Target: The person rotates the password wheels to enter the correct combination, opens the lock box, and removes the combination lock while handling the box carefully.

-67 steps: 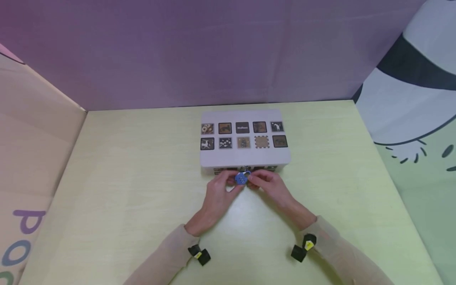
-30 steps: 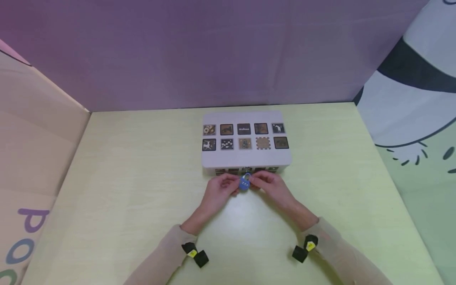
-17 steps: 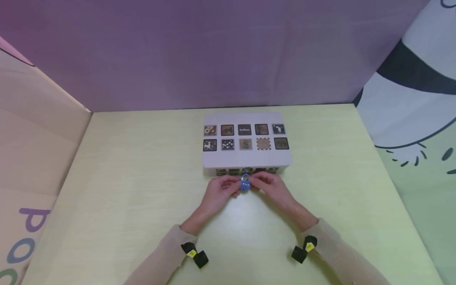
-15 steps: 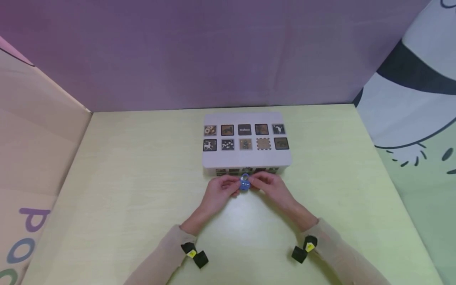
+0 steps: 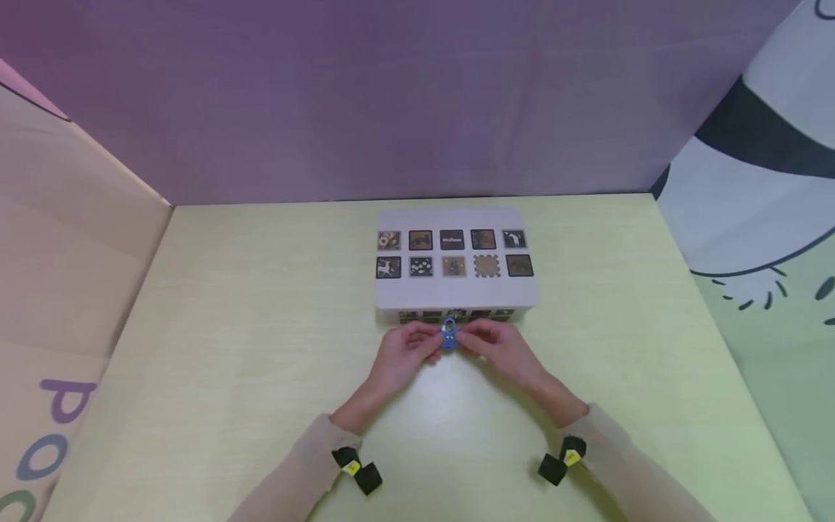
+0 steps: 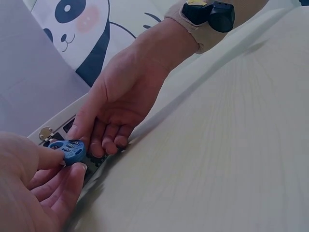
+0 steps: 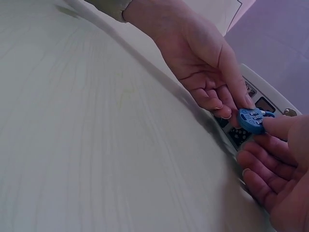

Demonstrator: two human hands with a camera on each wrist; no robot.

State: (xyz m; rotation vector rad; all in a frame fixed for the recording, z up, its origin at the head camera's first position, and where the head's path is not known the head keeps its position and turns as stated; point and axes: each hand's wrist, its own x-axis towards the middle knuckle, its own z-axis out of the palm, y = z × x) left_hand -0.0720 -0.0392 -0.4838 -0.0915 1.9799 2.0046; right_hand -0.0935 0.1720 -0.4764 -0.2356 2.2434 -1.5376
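A small blue combination padlock [image 5: 449,339] with number dials on its face is held between both hands, close to the front of a white box [image 5: 457,293]. My left hand [image 5: 406,355] pinches the padlock's left side with thumb and fingers. From the other side, my right hand [image 5: 504,351] pinches its right edge. The padlock's loop points toward the box in the head view. Both wrist views show the dial face of the padlock [image 6: 73,152] turned upward. A round metal clasp [image 7: 289,112] sits on the box front, just beyond the padlock.
Two rows of small dark and brown picture squares cover the box lid. The pale wooden table [image 5: 261,290] spreads around it. A purple wall panel [image 5: 417,101] stands behind, with printed panels at left and right. Black devices [image 5: 357,470] are strapped to both sleeves.
The padlock has turned from a tilt to nearly upright between the fingers, its loop now toward the box. My left thumb and fingers have shifted on it; the view has moved slightly.
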